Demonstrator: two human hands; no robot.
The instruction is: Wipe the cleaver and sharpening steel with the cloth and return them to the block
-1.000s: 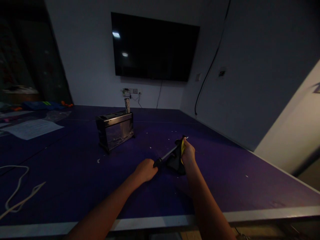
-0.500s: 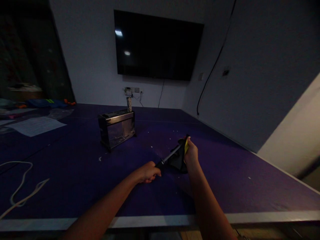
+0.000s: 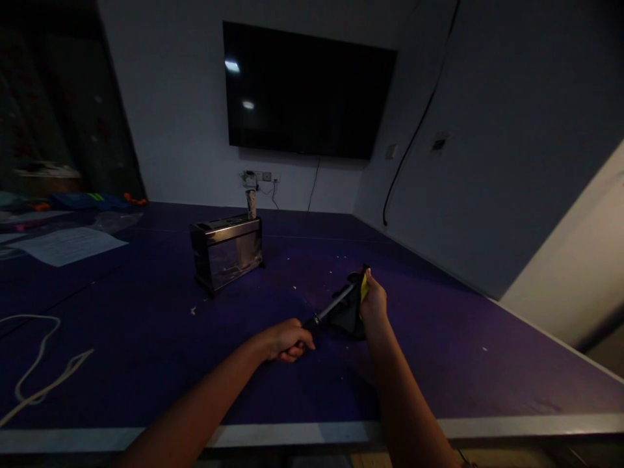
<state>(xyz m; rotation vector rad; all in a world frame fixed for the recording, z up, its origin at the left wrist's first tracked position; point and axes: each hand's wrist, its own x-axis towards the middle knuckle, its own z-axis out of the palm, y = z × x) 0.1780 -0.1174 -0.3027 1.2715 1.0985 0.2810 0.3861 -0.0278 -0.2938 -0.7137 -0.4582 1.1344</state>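
My left hand (image 3: 286, 338) is closed round the black handle of a knife (image 3: 327, 310), whose thin blade runs up and to the right. My right hand (image 3: 373, 301) pinches a dark cloth with a yellow patch (image 3: 347, 311) around the far part of the blade. Both hands hover just above the purple table (image 3: 146, 325), near its middle. The blade's tip is hidden inside the cloth.
A shiny metal toaster (image 3: 225, 251) stands on the table behind and left of my hands. A white cord (image 3: 36, 364) lies at the left edge, and papers (image 3: 68, 245) further back. A dark wall screen (image 3: 307, 91) hangs ahead. Small white crumbs dot the tabletop.
My left hand has drawn the knife handle back toward me and lower, so more of the blade shows outside the cloth. My right hand with the cloth stays almost in place.
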